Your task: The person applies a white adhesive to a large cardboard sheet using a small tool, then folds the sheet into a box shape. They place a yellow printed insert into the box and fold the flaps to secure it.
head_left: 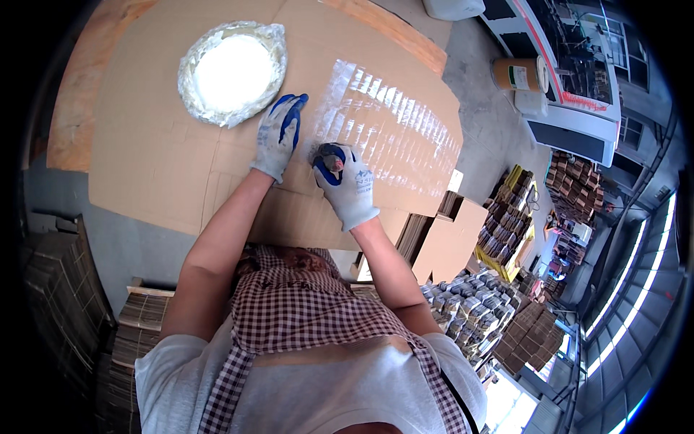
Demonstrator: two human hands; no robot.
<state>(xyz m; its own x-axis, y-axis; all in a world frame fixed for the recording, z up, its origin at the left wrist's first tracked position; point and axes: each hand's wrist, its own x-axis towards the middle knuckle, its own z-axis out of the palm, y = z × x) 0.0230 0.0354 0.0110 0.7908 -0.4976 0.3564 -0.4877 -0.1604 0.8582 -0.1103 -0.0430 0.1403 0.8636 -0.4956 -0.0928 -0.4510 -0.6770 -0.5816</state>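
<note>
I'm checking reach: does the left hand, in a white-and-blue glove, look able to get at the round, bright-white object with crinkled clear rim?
Probably yes: the left hand lies close beside the round object, nothing visible blocking the way.

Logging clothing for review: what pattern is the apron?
The apron has a dark-and-pale check, best seen in the head view.

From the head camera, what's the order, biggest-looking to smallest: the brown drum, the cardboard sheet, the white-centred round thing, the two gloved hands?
1. Cardboard sheet
2. White-centred round thing
3. Left gloved hand and right gloved hand: too alike to rank
4. Brown drum: farther away, so its real size is unsure
</note>
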